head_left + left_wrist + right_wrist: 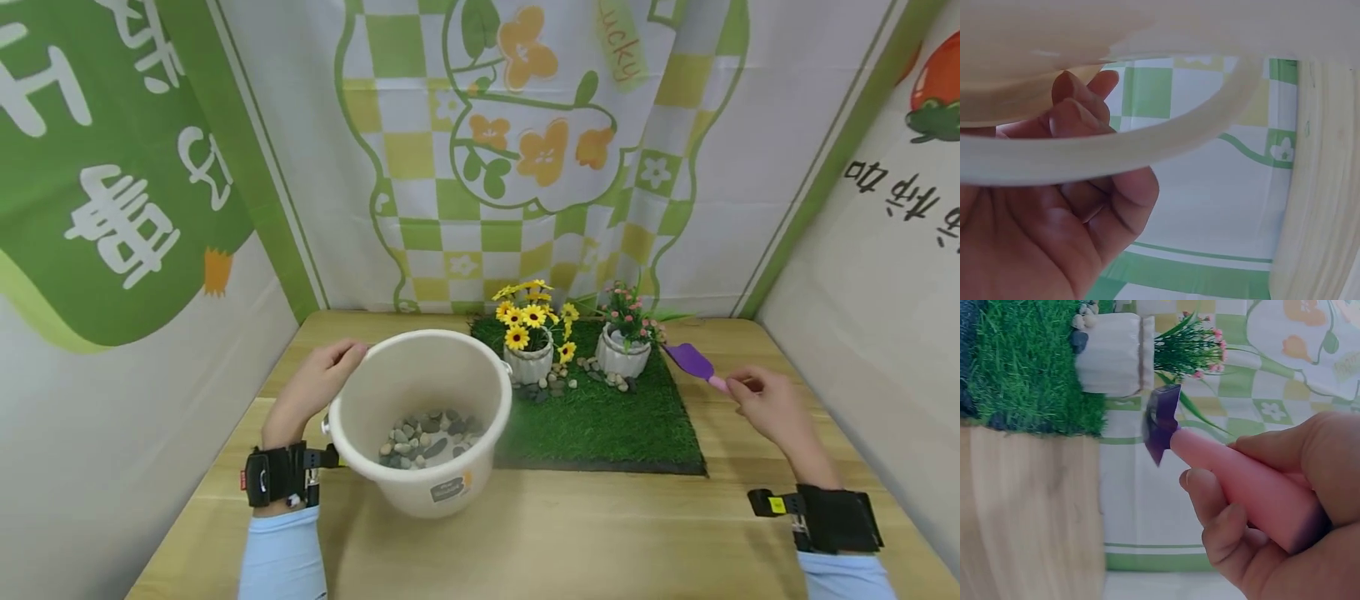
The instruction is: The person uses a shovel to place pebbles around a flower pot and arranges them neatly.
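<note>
At the left, my left hand (318,379) holds the cream bucket (450,492) at the left side of its rim. Several grey and tan pebbles (431,440) lie in the bottom of this bucket. In the left wrist view the bucket's curved handle (1172,134) crosses in front of the bent fingers (1079,119). My right hand (772,408) pinches a small shovel by its pink handle (1241,481). The shovel's purple blade (690,362) points left, near the right edge of the artificial turf mat (600,425).
On the mat stand a white pot (529,367) with yellow flowers (532,316) and another white pot (622,360) with pink flowers (630,315). Small stones (551,383) lie around both pots. The wooden table (570,533) is enclosed by printed cloth walls (315,150).
</note>
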`<state>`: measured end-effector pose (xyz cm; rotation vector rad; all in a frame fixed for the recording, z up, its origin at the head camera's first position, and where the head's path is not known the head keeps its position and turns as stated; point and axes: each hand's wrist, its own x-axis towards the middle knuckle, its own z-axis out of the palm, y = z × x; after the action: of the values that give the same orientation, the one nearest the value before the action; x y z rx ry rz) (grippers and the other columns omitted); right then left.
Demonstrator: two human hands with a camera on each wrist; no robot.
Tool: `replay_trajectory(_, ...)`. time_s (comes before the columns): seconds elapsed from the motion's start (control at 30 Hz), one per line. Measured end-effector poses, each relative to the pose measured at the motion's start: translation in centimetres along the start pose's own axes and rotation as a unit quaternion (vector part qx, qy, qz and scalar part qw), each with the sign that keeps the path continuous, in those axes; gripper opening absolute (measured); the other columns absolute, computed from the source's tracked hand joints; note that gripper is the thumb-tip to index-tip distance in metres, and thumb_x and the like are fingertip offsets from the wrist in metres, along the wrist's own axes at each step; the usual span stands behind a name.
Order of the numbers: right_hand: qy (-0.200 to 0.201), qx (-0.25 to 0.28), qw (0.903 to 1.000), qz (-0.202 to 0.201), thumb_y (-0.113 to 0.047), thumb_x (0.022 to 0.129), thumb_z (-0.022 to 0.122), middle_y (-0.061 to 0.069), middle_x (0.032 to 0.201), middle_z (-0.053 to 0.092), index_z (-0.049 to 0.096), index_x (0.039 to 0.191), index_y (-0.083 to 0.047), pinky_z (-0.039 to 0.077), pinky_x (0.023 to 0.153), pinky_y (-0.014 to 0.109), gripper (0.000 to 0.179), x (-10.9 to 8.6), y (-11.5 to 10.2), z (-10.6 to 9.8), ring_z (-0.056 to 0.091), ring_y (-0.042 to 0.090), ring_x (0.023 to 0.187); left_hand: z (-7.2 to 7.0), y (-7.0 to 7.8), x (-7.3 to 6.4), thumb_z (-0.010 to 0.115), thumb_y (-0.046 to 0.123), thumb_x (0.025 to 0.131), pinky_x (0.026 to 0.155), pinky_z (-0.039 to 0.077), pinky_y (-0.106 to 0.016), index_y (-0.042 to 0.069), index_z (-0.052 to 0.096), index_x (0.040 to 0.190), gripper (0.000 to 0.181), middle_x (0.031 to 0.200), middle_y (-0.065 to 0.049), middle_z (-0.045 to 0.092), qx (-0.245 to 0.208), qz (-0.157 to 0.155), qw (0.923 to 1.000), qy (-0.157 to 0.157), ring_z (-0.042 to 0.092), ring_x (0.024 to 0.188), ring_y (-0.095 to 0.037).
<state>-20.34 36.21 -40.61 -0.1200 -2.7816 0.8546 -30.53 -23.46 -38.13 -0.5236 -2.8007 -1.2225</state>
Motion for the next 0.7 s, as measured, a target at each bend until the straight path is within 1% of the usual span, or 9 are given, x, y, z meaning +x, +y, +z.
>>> replay_trajectory(0.07,0.006,0.0,1.0,-0.002,-0.018,0.103,0.047,0.036,0.105,0.064,0.059,0.119,0.01,0.048,0.056,0.028,0.034,0.1,0.5,-0.1,0.068,0.024,0.071,0.1,0.3,0.4,0.037,0.043,0.105,0.088,0.05,-0.045,0.008,0.063,0.123,0.048,0.114,-0.016,0.068,-0.004,0.004,1.0,0.006,0.062,0.103,-0.03)
replay_trajectory(0.13,0.007,-0.005,0.9999,-0.008,-0.018,0.103,0.048,0.035,0.105,0.064,0.059,0.118,0.01,0.048,0.056,0.027,0.034,0.4,0.9,0.0,0.068,0.027,0.073,0.1,0.3,0.5,0.036,0.041,0.106,0.089,0.049,-0.047,0.007,0.063,0.124,0.047,0.117,-0.017,0.067,-0.003,0.006,0.9999,0.012,0.062,0.106,-0.031)
replay_trajectory(0.2,0.006,-0.006,0.9999,-0.012,-0.017,0.102,0.048,0.035,0.104,0.065,0.06,0.118,0.009,0.048,0.057,0.028,0.033,0.8,1.4,0.2,0.069,0.031,0.075,0.1,0.2,0.2,0.036,0.039,0.106,0.089,0.049,-0.046,0.007,0.064,0.124,0.046,0.117,-0.017,0.067,0.001,0.004,0.9999,0.016,0.062,0.105,-0.031)
replay_trajectory(0.33,0.004,-0.008,0.9999,-0.005,-0.019,0.103,0.047,0.033,0.104,0.065,0.06,0.117,0.008,0.047,0.061,0.031,0.033,1.2,2.1,0.7,0.067,0.037,0.083,0.0,0.0,-0.3,0.037,0.041,0.105,0.089,0.049,-0.046,0.008,0.063,0.124,0.047,0.117,-0.016,0.068,0.001,0.0,0.9999,0.015,0.062,0.105,-0.03)
replay_trajectory(0.47,0.016,-0.018,0.9997,-0.003,-0.021,0.104,0.045,0.032,0.101,0.066,0.061,0.115,0.008,0.047,0.063,0.035,0.034,1.5,2.7,1.2,0.064,0.043,0.089,-0.2,0.1,-0.4,0.036,0.044,0.105,0.091,0.049,-0.048,0.009,0.063,0.126,0.049,0.118,-0.016,0.067,0.0,-0.008,0.9999,0.013,0.062,0.107,-0.031)
replay_trajectory(0.57,0.023,-0.024,0.9994,-0.006,-0.019,0.103,0.046,0.031,0.098,0.066,0.06,0.114,0.009,0.046,0.062,0.034,0.034,1.7,3.3,1.5,0.063,0.041,0.085,-0.3,0.3,-0.4,0.036,0.045,0.105,0.092,0.049,-0.05,0.009,0.062,0.127,0.05,0.12,-0.016,0.067,0.0,-0.013,0.9998,0.012,0.062,0.109,-0.031)
replay_trajectory(0.63,0.02,-0.024,0.9995,-0.007,-0.017,0.103,0.046,0.03,0.096,0.065,0.06,0.113,0.01,0.044,0.06,0.032,0.033,1.7,3.8,1.7,0.062,0.035,0.08,-0.3,0.4,-0.4,0.037,0.046,0.104,0.092,0.049,-0.051,0.01,0.062,0.127,0.05,0.12,-0.016,0.067,-0.002,-0.013,0.9999,0.01,0.062,0.109,-0.032)
replay_trajectory(0.7,0.012,-0.024,0.9996,-0.005,-0.014,0.103,0.045,0.029,0.095,0.065,0.06,0.113,0.011,0.041,0.06,0.031,0.031,1.5,4.3,1.9,0.059,0.03,0.078,-0.2,0.4,-0.5,0.037,0.046,0.104,0.09,0.05,-0.048,0.01,0.062,0.127,0.049,0.119,-0.015,0.067,-0.001,-0.013,0.9999,0.009,0.062,0.107,-0.03)
